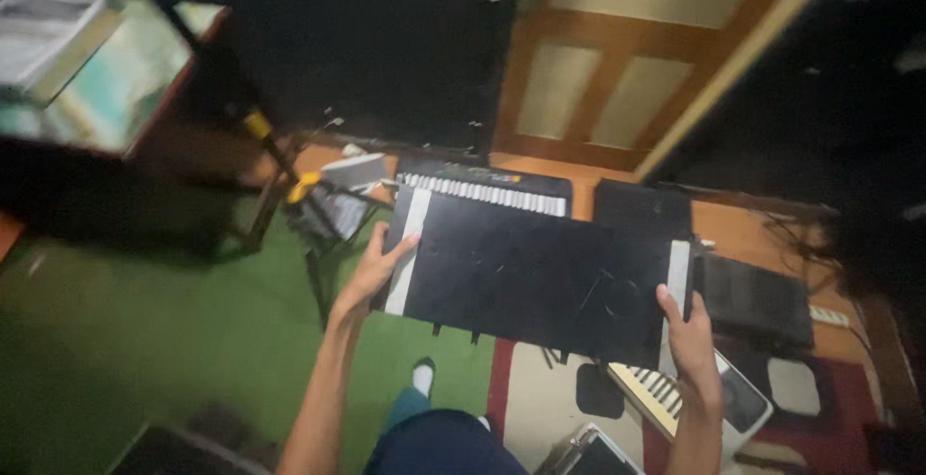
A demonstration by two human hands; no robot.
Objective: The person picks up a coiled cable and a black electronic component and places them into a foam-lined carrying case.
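We see both hands gripping a long black board [535,277], held in the air above the floor, one hand at each short end. The left hand [376,268] is clamped on the left end, thumb lying on the top face beside a white strip [412,248] that runs across that end, fingers hidden under the edge. The right hand [687,330] is closed on the right end near its lower corner, thumb on top, just beside a second pale strip [679,277]. The board's long axis runs from hand to hand, left to right, tilted so the left end sits higher in the view and the right end lower; its broad face is turned up toward us. Just beyond the board, past the left hand's fingertips, a keyboard [482,189] with a row of white keys lies roughly parallel to it. Below the right hand, near the wrist, a smaller keyboard [651,393] lies on a pale mat, running away at an angle. Right of the right hand sits a dark flat case [757,297]. Left of the left hand stands a metal stand [323,210] on the green carpet [145,340]. A wooden door [617,60] stands well beyond both hands. The view is blurred, so small marks on the board cannot be read.
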